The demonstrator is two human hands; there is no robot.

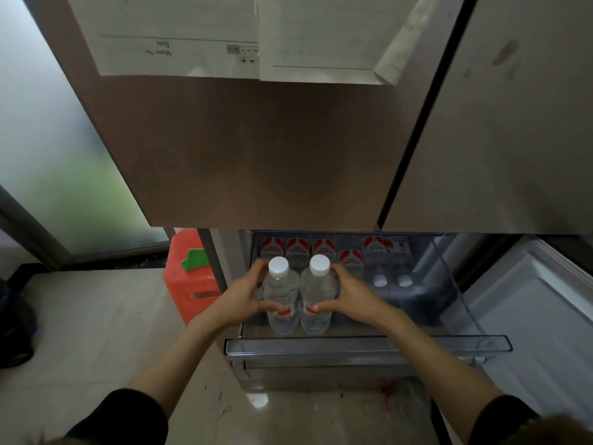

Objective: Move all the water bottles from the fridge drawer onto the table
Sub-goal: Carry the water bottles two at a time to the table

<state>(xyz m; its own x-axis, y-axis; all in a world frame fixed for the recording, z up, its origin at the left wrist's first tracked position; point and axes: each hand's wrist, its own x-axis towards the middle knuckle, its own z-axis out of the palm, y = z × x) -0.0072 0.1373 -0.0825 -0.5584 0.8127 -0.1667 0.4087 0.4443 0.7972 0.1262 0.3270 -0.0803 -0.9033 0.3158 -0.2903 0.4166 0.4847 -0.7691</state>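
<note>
Two clear water bottles with white caps stand side by side above the open fridge drawer [369,346]. My left hand [244,297] grips the left bottle [280,293] around its body. My right hand [351,298] grips the right bottle [317,292] the same way. The two bottles touch each other. Behind them, several more bottles with red-and-white labels [298,248] lie in the back of the drawer, two with caps pointing toward me [392,279]. The table is not in view.
The brown upper fridge doors [256,149] hang above the drawer, with paper notes [224,36] stuck on them. An orange plastic stool [187,277] stands left of the fridge on the tiled floor. A dark bag [14,322] sits at far left.
</note>
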